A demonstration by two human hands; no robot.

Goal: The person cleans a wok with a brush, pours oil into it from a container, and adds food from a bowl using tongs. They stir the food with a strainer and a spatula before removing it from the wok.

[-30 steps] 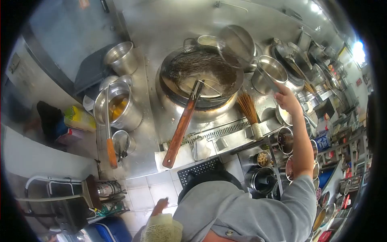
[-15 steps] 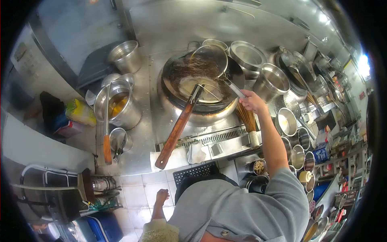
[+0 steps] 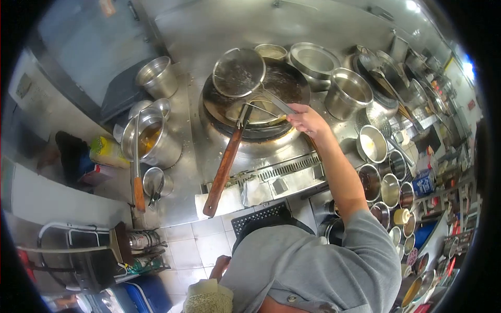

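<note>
My right hand (image 3: 307, 118) grips the metal handle of a round mesh strainer (image 3: 239, 72) and holds it over the left rim of the big wok (image 3: 284, 83), which has oil in it. A second skimmer with a long wooden handle (image 3: 223, 169) rests with its head in the wok and its handle sticking out over the counter edge. My left hand (image 3: 220, 266) hangs low by my body above the tiled floor, holding nothing that I can see; its fingers are partly hidden behind my grey shirt.
Left of the wok stands a steel pot (image 3: 151, 136) with a ladle (image 3: 136, 172) in it, and a steel bucket (image 3: 156, 76) behind. Steel bowls (image 3: 347, 93) and several small seasoning containers (image 3: 371, 144) line the right side. A stool (image 3: 78, 250) stands at lower left.
My right hand has swept the mesh strainer from the far right, across the wok, to its left rim. My left hand has stayed low by my side.
</note>
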